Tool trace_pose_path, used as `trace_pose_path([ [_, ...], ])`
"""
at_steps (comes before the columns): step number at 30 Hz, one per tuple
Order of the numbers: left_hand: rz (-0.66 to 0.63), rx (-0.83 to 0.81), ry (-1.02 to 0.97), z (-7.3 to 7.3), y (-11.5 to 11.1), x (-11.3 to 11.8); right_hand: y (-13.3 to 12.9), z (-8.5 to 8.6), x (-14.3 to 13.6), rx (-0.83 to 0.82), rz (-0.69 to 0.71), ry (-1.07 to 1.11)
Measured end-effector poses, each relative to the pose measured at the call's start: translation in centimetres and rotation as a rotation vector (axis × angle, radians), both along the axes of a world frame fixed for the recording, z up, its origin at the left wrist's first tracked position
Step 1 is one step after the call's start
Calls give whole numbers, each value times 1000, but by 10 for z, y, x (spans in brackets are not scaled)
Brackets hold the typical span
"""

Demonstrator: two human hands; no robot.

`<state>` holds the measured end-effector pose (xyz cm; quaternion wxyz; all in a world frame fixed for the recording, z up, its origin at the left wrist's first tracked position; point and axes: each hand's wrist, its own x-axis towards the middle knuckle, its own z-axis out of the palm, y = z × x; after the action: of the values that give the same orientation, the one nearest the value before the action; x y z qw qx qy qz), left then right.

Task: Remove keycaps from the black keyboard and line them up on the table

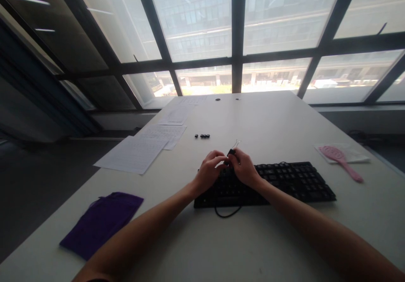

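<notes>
A keycap puller [231,151] with a black body and thin wire prongs is held up over the near edge of several key rows. My right hand [243,166] is closed round it, thumb and fingers pinching the black part. The fingertips of my left hand [210,171] close on its lower end, where fingers hide the detail. The wire prongs point away from me. Below both hands lies a black keyboard [284,180], partly covered by them. Beyond the hands, several small black keycaps [205,136] sit in a short row on the white table [262,121].
A purple cloth pouch [103,223] lies at the left front. Written paper sheets [134,153] spread along the left edge. On the right, a pink hairbrush [340,157] rests partly on a white wrapper [356,158]. A black cable [227,217] loops out before the keyboard.
</notes>
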<state>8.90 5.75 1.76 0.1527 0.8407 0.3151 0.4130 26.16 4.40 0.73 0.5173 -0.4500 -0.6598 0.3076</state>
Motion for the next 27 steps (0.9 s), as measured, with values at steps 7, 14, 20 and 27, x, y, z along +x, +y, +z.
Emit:
trace_pose_path([
  [7,-49,35,30,-6,2,-1,2,-3,2,24,-1,-3],
  [14,-46,-68,-2,7,24,-11,3,-2,0,-7,-3,95],
  [20,230,-74,178,-9,99,-38,5,-3,-1,-30,2,130],
  [27,248,2,266,-31,144,-37,6,-4,-1,-46,1,139],
])
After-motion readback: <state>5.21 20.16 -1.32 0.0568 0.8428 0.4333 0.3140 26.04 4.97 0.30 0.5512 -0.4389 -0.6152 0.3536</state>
